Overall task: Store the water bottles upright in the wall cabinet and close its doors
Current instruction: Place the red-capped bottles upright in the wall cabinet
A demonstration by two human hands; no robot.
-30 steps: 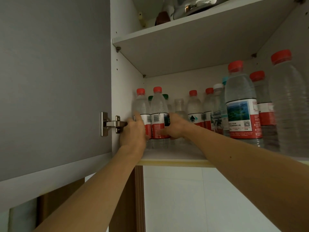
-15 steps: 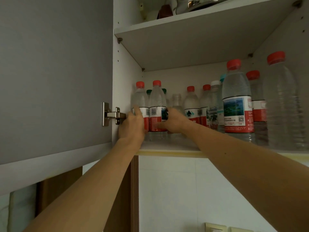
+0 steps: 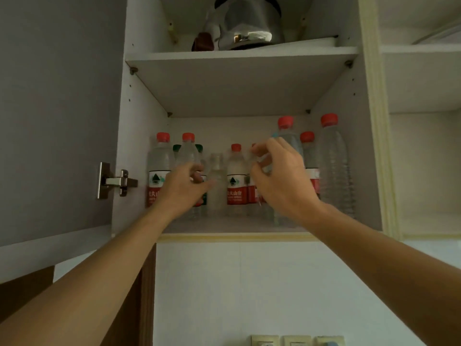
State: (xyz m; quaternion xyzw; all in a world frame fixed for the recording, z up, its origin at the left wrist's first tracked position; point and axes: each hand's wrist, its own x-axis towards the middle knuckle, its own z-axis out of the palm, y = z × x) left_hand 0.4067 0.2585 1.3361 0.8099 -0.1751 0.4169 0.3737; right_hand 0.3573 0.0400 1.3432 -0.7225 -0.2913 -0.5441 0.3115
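Several water bottles stand upright on the lower shelf (image 3: 224, 224) of the wall cabinet. Most have red caps and red labels, like the leftmost bottle (image 3: 159, 166) and a middle bottle (image 3: 235, 176). A clear bottle without a label (image 3: 216, 181) stands between them, and a tall plain bottle (image 3: 334, 168) is at the far right. My left hand (image 3: 184, 189) hovers in front of the second bottle from the left, fingers loosely spread. My right hand (image 3: 279, 178) is raised before the right-hand bottles, fingers apart and holding nothing. The grey left door (image 3: 50, 108) stands open.
A metal hinge (image 3: 112, 181) joins the door to the cabinet's side wall. A shiny kettle (image 3: 247, 21) sits on the upper shelf. A cream frame (image 3: 376, 121) separates a neighbouring compartment on the right. Wall sockets (image 3: 294, 340) are below on the white wall.
Both hands have let go of the left front bottles and drawn back from the shelf. The right hand has shifted right and up. The view has pulled back and tilted upward.
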